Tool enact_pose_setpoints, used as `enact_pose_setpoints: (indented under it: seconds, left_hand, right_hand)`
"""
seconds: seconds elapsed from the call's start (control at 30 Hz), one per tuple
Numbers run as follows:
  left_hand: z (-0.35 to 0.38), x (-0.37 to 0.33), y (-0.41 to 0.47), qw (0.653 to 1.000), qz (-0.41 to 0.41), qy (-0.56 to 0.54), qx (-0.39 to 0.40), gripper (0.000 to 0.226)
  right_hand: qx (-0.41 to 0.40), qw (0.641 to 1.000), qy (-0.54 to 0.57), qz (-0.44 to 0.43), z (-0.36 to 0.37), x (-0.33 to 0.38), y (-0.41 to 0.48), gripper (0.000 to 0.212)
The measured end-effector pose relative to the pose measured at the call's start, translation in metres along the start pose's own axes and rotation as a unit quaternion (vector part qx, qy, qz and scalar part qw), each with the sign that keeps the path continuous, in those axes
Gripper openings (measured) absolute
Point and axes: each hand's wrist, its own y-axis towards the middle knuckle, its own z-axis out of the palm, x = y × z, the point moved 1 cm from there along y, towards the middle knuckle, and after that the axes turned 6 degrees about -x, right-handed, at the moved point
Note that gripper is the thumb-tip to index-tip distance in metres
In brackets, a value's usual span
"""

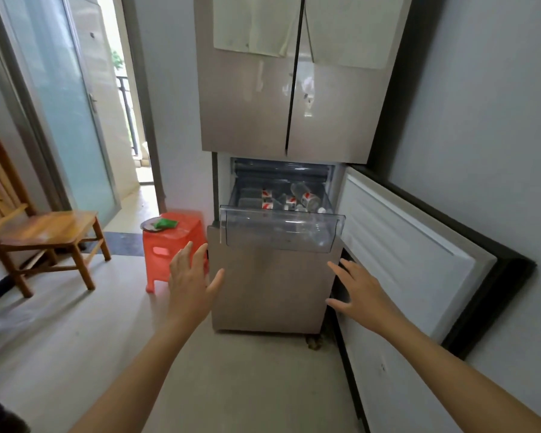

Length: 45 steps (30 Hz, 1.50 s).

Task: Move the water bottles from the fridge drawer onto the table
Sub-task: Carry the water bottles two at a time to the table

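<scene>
A clear plastic fridge drawer stands pulled out of the beige fridge. Inside lie several clear water bottles with red and white labels. My left hand is raised below the drawer's left front corner, fingers spread, holding nothing. My right hand is held out below the drawer's right corner, fingers straight, empty. Both hands are apart from the drawer. No table shows in this view.
The lower fridge door is swung open on the right against the wall. A red plastic stool with a plate and a green thing on it stands left of the fridge. A wooden chair is further left. A doorway opens behind.
</scene>
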Motion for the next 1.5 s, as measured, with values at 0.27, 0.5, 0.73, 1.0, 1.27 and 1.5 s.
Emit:
enact_pose_setpoints:
  seconds: [0.27,0.5,0.73,1.0,1.27,1.5]
  left_hand:
    - [0.088,0.014,0.109,1.000,-0.003,-0.015,0.007,0.058]
    - [0.160,0.033,0.156,0.998,-0.005,0.002,0.061,0.062]
    - [0.224,0.048,0.207,0.996,-0.015,0.022,0.082,0.065]
    - [0.303,0.055,0.277,0.986,-0.052,0.083,0.132,0.060]
    - [0.338,0.066,0.303,0.981,-0.063,0.096,0.159,0.066]
    - [0.341,0.090,0.327,0.981,-0.046,0.092,0.164,0.065]
  right_hand:
    - [-0.030,1.000,0.001,-0.007,0.011,-0.033,0.144,0.077]
    - [-0.019,0.996,0.074,0.040,0.059,-0.071,0.220,0.072]
    - [-0.026,0.994,0.107,0.009,0.094,-0.097,0.319,0.067]
    - [0.061,0.986,0.151,0.042,0.143,-0.137,0.443,0.068]
    - [0.166,0.978,0.107,0.071,0.201,-0.158,0.504,0.058]
    - [0.178,0.962,0.104,0.182,0.233,-0.161,0.536,0.054]
